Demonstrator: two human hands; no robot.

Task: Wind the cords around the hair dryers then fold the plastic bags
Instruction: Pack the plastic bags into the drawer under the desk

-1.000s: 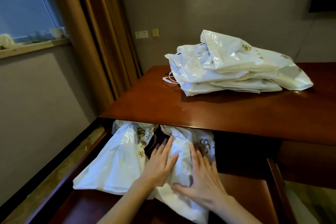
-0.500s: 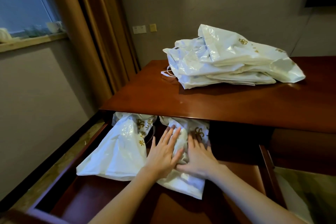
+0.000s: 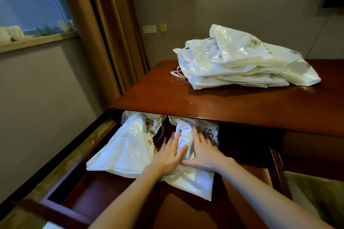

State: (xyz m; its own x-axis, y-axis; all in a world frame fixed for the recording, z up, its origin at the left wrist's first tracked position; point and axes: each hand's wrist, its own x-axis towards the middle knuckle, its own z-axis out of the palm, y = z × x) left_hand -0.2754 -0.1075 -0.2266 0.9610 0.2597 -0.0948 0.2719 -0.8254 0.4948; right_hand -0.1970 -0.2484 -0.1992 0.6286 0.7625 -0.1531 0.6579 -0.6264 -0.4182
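Plastic bag [image 3: 188,178] is lying lengthwise in the open drawer [image 3: 78,208] (long axis toward the tabletop [image 3: 186,102]); left hand [image 3: 168,156] and right hand [image 3: 203,151] are pressing flat, side by side, fingers straight

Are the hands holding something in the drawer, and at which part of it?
Neither grips anything. The left hand and right hand press flat on the middle of the right white bag.
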